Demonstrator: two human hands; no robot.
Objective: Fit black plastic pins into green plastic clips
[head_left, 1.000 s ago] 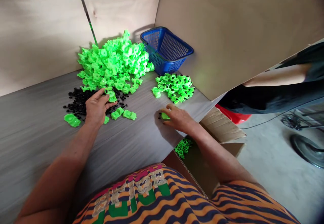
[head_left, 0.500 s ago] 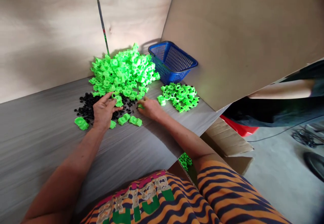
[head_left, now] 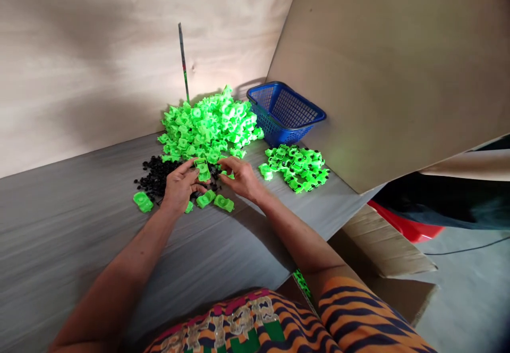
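My left hand (head_left: 179, 185) grips a bright green plastic toy car body (head_left: 202, 170) between thumb and fingers, its hollow side partly turned up. Close by on the right, my right hand (head_left: 242, 177) has thumb and fingertips pinched together; whatever they hold is too small to make out. Under and beside my left hand spreads a pile of small black wheel pieces (head_left: 153, 175). A few loose green car bodies lie near my hands, one at the left (head_left: 142, 202) and another in front (head_left: 223, 203).
Behind my hands rises a big heap of green car bodies (head_left: 207, 124). A blue basket (head_left: 287, 111) stands beside it, with green cars with black wheels (head_left: 297, 167) in front. A thin rod (head_left: 183, 60) leans at the back panel. A cardboard box (head_left: 374, 241) sits below the table edge.
My right hand has lifted from the tabletop by the black pieces, and its fingertips are nearer the car body. My left hand has turned that body more upright. The whole view has shifted.
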